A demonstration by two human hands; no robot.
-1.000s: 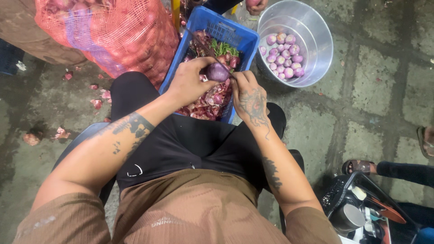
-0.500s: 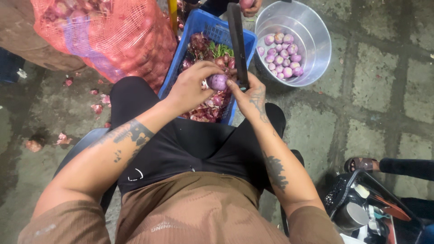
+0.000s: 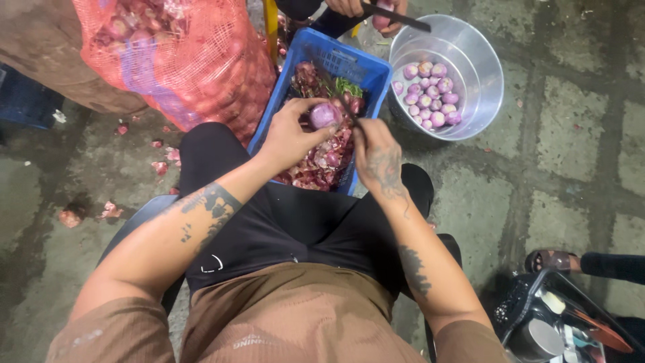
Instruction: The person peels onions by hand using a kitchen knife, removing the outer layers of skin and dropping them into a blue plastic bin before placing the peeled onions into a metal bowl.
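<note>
Largest first: I see the red mesh sack (image 3: 181, 60) of onions at upper left, leaning against the blue crate (image 3: 366, 67), which holds peelings and trimmed tops. Right of the crate stands the metal bucket (image 3: 484, 74) with a heap of peeled onions (image 3: 430, 94) inside

Left hand (image 3: 292, 138): fingers clamped around 1 purple onion (image 3: 324, 115), held over the crate. Right hand (image 3: 376, 151): fingers closed on a small knife (image 3: 349, 111); handle hidden, blade only partly seen against the onion's right side

Change noted: 0.5 s ago the knife blade pointed upward, clear of the onion; now it lies low against the bulb. 1.0 s ago both hands sat in much the same spot. I judge the peeling of this onion is under way, not finished, since some outer skin seems to remain

Another person's hands (image 3: 353, 7) at the top edge hold a second knife and onion above the bucket

Surface: no worktop; a damp, dark paved floor (image 3: 584, 134) with scattered peel scraps (image 3: 111, 212) at left. A sandalled foot (image 3: 551, 260) shows at right, dim light overall
</note>
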